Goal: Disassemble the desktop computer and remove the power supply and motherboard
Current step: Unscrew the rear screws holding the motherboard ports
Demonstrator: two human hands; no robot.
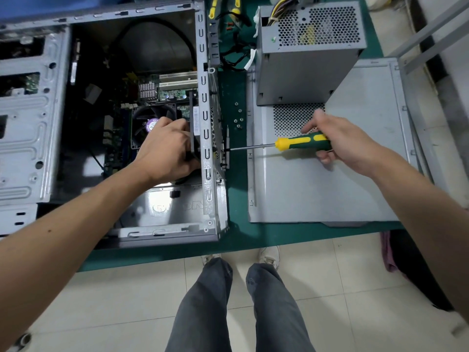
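At nine o'clock lies the open computer case (33, 118), with the motherboard (175, 92) still inside, near the centre. Our left hand (165, 151) is closed on a black fan part at the rear wall (206, 138), bracing it. At three o'clock our right hand (337, 141) is wrapped tight around the screwdriver (299, 143), whose tip meets a screw outside that wall. We should keep the shaft straight and press in firmly. The power supply (309, 54) already stands outside at one o'clock, on the side panel (330, 189).
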